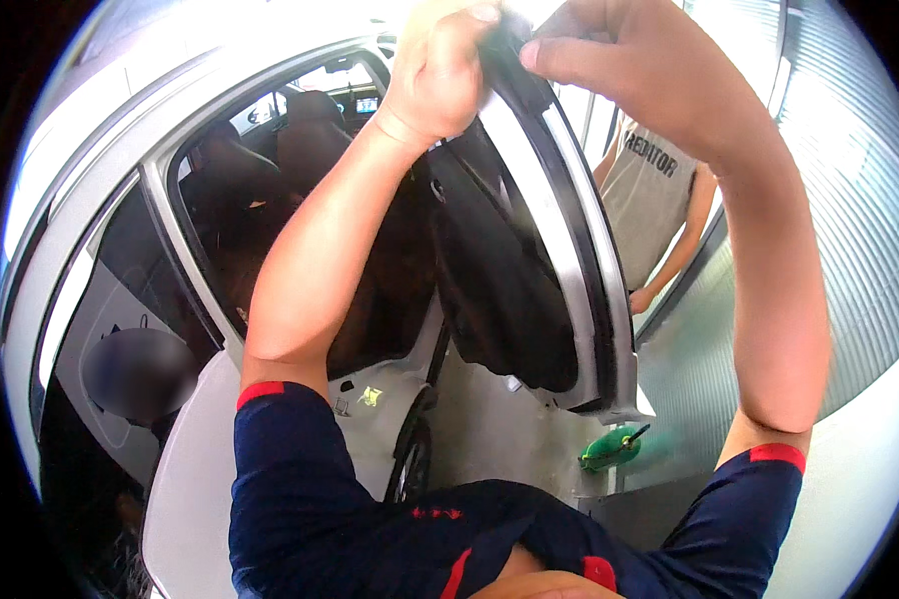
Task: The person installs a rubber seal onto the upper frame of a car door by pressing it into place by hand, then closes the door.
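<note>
An open car door (624, 384) stands in front of me, its upright frame rising to the top of the picture. Both my arms are raised to the upper end of that frame. Beside its inner edge, my left hand (438, 75) is curled closed, and what lies inside its fingers is hidden. Across from it, my right hand (614, 50) bends over the frame, with its thumb pressed against a black trim strip (517, 72). A glossy pale band (534, 185) runs down the frame below the hands. Bright glare washes out the fingertips' surroundings.
On the left is the white car body (185, 499), with dark seats (310, 135) inside. A person in a grey sleeveless top (654, 185) stands beyond the door. On the floor at right lies a green bottle-like object (609, 449), near a ribbed translucent wall (839, 200).
</note>
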